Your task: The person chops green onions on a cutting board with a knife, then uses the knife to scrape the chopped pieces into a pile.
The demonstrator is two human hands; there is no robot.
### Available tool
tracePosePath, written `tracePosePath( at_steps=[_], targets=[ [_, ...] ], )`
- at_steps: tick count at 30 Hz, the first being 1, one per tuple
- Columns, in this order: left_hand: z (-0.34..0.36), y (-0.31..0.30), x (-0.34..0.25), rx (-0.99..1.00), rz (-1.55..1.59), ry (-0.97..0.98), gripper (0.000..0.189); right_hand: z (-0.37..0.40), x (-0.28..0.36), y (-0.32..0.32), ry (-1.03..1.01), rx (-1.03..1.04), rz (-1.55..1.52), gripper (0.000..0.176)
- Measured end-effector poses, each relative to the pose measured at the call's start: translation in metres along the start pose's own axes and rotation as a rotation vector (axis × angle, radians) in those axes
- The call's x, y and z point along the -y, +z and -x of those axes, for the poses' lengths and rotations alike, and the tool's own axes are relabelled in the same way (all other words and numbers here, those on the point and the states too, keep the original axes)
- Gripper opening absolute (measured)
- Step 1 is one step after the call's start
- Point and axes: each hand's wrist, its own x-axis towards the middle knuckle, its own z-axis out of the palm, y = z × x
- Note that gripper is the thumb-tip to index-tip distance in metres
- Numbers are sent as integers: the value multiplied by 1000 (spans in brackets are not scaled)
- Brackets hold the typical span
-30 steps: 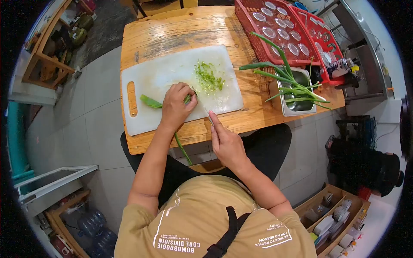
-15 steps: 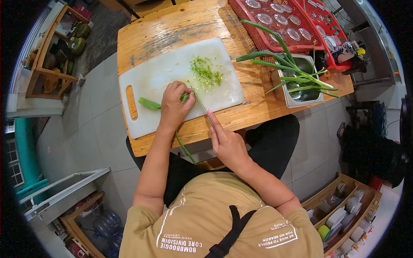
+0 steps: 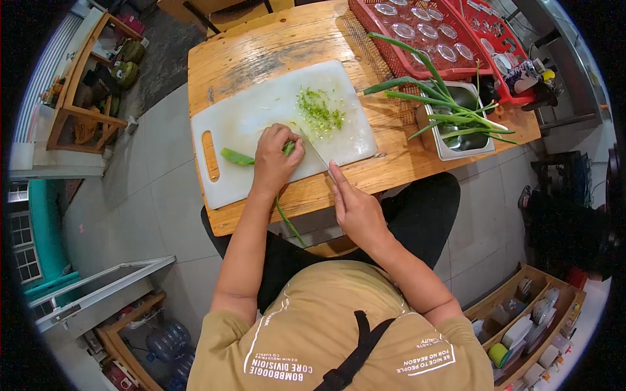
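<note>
My left hand (image 3: 276,158) is closed around green onion (image 3: 236,156) on the white cutting board (image 3: 244,117); one leaf sticks out to its left and another hangs over the table's front edge. My right hand (image 3: 357,208) grips a knife (image 3: 315,150), its blade angled up-left with the tip close to my left fingers. Chopped green bits (image 3: 319,111) lie in a loose pile on the board's right part. More long green onions (image 3: 450,104) rest across a metal container (image 3: 464,146) at the table's right edge.
A red basket (image 3: 417,68) of clear glasses stands at the back right of the wooden table (image 3: 222,58), with another red crate (image 3: 515,98) beside it. Below right is a wooden rack (image 3: 508,300) of dishes. Large water bottles (image 3: 166,342) are at lower left.
The whole view has shifted slightly, moving things a little to the right. The knife blade now stands slightly farther from my left fingers. Both hands keep their holds.
</note>
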Motion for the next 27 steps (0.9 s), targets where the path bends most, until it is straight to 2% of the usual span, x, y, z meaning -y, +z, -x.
tracePosePath(
  at_steps=[6,27],
  targets=[
    [0,-1,1,-6,-13,8,12,-2,10,-3,-17,-6,-86,58],
    [1,2,5,-9,-3,22,13,-5,17,6,35,61,-55,58]
  ],
)
